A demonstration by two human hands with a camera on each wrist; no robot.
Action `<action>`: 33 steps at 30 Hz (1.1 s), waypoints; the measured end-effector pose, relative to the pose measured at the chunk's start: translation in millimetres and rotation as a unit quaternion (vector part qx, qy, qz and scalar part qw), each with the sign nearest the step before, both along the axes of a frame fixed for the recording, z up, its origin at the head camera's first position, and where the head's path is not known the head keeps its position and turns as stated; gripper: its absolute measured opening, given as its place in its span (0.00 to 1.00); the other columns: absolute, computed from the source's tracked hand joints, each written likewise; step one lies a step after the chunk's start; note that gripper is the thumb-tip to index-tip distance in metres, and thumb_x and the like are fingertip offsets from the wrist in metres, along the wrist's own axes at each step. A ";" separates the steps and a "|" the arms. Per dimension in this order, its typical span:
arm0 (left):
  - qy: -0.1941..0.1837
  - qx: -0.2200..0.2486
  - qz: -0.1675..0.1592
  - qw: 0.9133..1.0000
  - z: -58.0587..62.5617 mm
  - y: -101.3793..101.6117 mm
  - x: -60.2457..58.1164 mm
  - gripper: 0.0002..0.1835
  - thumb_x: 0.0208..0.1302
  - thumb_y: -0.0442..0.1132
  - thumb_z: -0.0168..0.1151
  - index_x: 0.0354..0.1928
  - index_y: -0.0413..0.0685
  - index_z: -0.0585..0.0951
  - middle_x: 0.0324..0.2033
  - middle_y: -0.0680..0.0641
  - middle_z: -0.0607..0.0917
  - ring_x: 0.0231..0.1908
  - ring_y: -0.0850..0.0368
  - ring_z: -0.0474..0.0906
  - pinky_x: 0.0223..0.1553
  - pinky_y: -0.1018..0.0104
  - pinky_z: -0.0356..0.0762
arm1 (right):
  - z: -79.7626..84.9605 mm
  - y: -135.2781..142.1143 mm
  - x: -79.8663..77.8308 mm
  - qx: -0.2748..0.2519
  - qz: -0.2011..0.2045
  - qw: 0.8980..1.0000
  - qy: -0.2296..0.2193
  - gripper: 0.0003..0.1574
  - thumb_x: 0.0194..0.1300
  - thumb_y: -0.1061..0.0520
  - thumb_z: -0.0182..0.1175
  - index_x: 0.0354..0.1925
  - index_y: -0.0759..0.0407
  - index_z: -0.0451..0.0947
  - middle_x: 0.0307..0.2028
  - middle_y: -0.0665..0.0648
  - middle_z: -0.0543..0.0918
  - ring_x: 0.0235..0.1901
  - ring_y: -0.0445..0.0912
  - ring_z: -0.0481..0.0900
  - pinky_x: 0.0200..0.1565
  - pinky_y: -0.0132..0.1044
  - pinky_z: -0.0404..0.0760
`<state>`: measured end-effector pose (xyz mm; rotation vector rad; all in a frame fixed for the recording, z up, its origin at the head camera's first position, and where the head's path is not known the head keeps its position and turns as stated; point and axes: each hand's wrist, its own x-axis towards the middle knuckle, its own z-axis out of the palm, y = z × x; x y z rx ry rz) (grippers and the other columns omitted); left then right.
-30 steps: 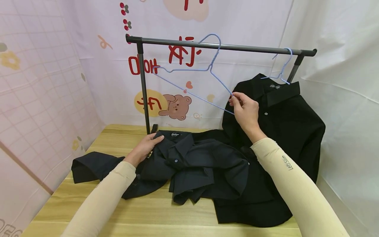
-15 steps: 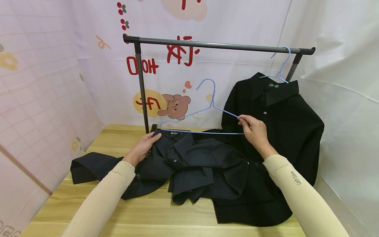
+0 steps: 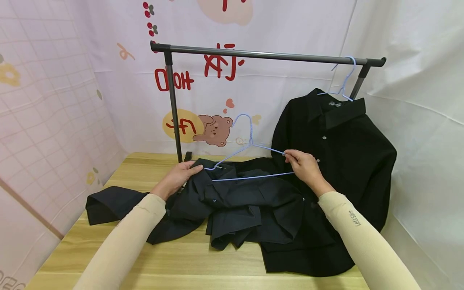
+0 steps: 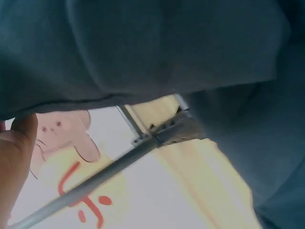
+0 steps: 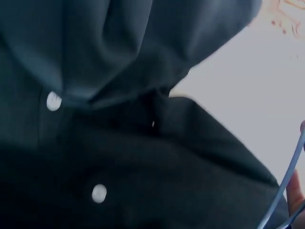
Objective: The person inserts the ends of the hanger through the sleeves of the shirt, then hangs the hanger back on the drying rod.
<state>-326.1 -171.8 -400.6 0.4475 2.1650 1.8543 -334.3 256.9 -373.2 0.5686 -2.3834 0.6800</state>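
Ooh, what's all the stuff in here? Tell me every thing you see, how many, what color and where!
Lying shirt: 1, blackish, rumpled on the table
Hanging shirt: 1, black, at the rack's right end
Held hanger: 1, light blue, one end at the lying shirt's collar
Other hanger: 1, light blue, hooked on the rack, in the hanging shirt's collar
Rack: 1, dark grey, behind the lying shirt
Table: 1, light wood color, under the lying shirt
Backdrop: 1, whitish, behind the rack
Bear picture: 1, brown, on the backdrop
Left hand: 1, bare, gripping the lying shirt's collar
Right hand: 1, bare, pinching the held hanger
Sleeves: 2, cream, one on each arm
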 end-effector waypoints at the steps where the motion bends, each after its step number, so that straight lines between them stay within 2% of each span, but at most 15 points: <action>1: 0.011 -0.010 -0.011 1.000 1.2 2.6 0.2 0.19 0.76 0.46 0.53 0.52 0.35 0.78 0.37 0.48 0.82 0.38 0.57 0.78 0.42 0.66 0.75 | -1.9 -5.1 -0.1 0.005 0.002 1.000 -0.007 0.10 0.72 0.61 0.58 0.47 0.62 0.83 0.31 0.57 0.86 0.30 0.51 0.81 0.35 0.48 0.76; 4: 0.029 -0.035 -0.026 0.999 4.6 11.9 1.2 0.16 0.76 0.44 0.53 0.45 0.36 0.78 0.30 0.47 0.79 0.31 0.56 0.77 0.35 0.66 0.75 | -7.6 -21.2 1.1 0.018 0.003 1.000 -0.020 0.11 0.73 0.60 0.57 0.48 0.61 0.83 0.31 0.56 0.85 0.30 0.50 0.81 0.35 0.48 0.77; 9: 0.035 -0.058 -0.011 0.998 8.4 26.3 2.3 0.12 0.75 0.41 0.55 0.41 0.38 0.80 0.25 0.50 0.78 0.27 0.57 0.75 0.31 0.67 0.73 | -17.0 -44.1 5.7 0.040 0.002 0.999 -0.021 0.10 0.74 0.59 0.57 0.46 0.60 0.83 0.31 0.54 0.85 0.29 0.49 0.82 0.32 0.48 0.78; 15: 0.055 -0.065 -0.002 0.996 11.9 39.5 1.4 0.13 0.75 0.42 0.55 0.46 0.37 0.81 0.27 0.49 0.81 0.28 0.58 0.78 0.33 0.67 0.75 | -22.2 -68.0 14.1 0.040 0.023 0.999 -0.009 0.07 0.73 0.59 0.58 0.43 0.58 0.83 0.29 0.52 0.84 0.25 0.46 0.80 0.29 0.45 0.77; 19: 0.085 -0.102 0.005 0.991 19.5 47.9 1.6 0.12 0.75 0.43 0.55 0.42 0.42 0.81 0.27 0.49 0.79 0.29 0.56 0.76 0.34 0.65 0.73 | -26.4 -82.2 20.8 0.030 0.045 0.998 -0.011 0.06 0.73 0.59 0.58 0.42 0.58 0.82 0.29 0.51 0.83 0.25 0.44 0.79 0.31 0.42 0.78; 24: 0.145 -0.129 0.009 0.981 32.9 53.4 2.0 0.10 0.74 0.43 0.57 0.39 0.43 0.80 0.27 0.48 0.76 0.31 0.53 0.72 0.35 0.62 0.69 | -29.4 -93.9 30.2 0.000 0.079 0.996 -0.040 0.06 0.72 0.62 0.59 0.42 0.61 0.82 0.28 0.51 0.83 0.27 0.43 0.80 0.32 0.40 0.79; 27: 0.157 -0.126 0.004 0.979 36.7 52.9 2.8 0.10 0.74 0.42 0.58 0.37 0.43 0.80 0.27 0.47 0.75 0.33 0.51 0.72 0.36 0.61 0.69 | -31.2 -95.2 32.8 -0.021 0.094 0.992 -0.076 0.05 0.70 0.64 0.60 0.41 0.63 0.82 0.29 0.52 0.83 0.28 0.44 0.79 0.31 0.39 0.78; 30: 0.163 -0.130 -0.005 0.978 37.9 52.9 4.5 0.10 0.73 0.41 0.59 0.36 0.43 0.80 0.28 0.47 0.75 0.33 0.51 0.71 0.36 0.61 0.67 | -30.9 -97.0 32.9 -0.032 0.106 0.986 -0.127 0.10 0.70 0.67 0.59 0.48 0.62 0.81 0.39 0.55 0.84 0.36 0.47 0.81 0.38 0.41 0.80; 33: 0.170 -0.130 -0.026 0.976 37.0 55.8 5.5 0.09 0.73 0.41 0.59 0.38 0.43 0.81 0.30 0.48 0.77 0.35 0.53 0.73 0.39 0.61 0.69 | -27.4 -103.4 32.0 -0.024 0.116 0.976 -0.184 0.26 0.70 0.64 0.58 0.65 0.60 0.72 0.60 0.60 0.77 0.56 0.53 0.77 0.56 0.49 0.76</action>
